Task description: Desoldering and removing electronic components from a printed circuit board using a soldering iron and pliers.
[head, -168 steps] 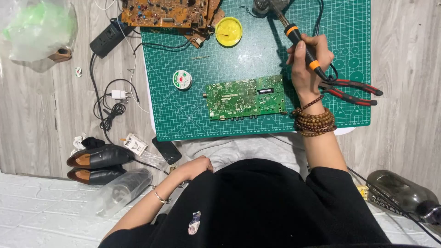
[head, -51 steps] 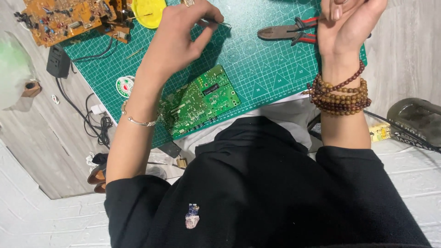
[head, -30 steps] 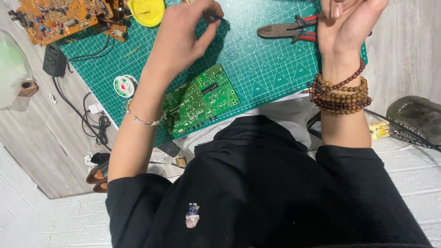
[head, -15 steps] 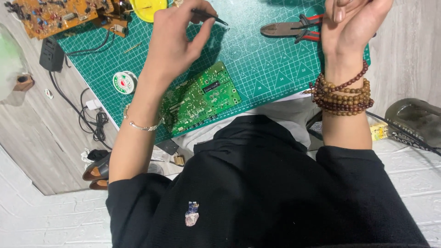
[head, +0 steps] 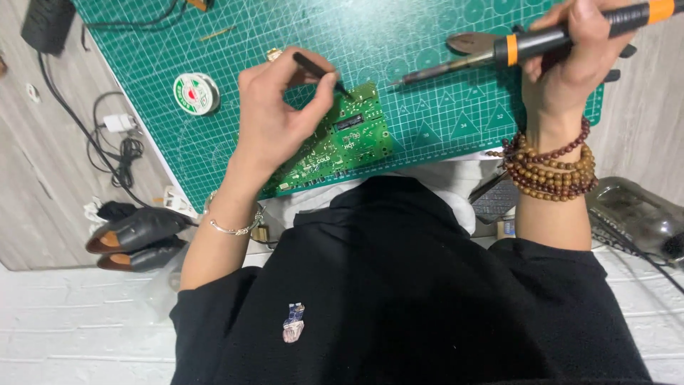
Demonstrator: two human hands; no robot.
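Head view, looking down. Green cutting mat covers most of the far half, lying on a grey wood-look floor. Person in a black top sits at the near edge. Green circuit board lies on the mat near its near edge, centre, tilted so its right end points far. Left hand sits over the board's left half, thumb and fingers pinched on black tweezers; the tweezer tip comes down at the board's far edge, just beside a black chip. Thin silver bracelet on the left wrist. Right hand at far right, clenched around a soldering iron with a black and orange handle; its metal tip points left and hangs over the mat just right of the board, apart from it. Stack of brown bead bracelets on the right wrist. Pliers lie on the mat under the iron, partly hidden by the right hand. Solder spool, white with a green label, on the mat to the left of the left hand, well apart from the board. Left of the mat: black cable and a white plug on the floor, a pair of black shoes nearer. Dark metal tray at near right.
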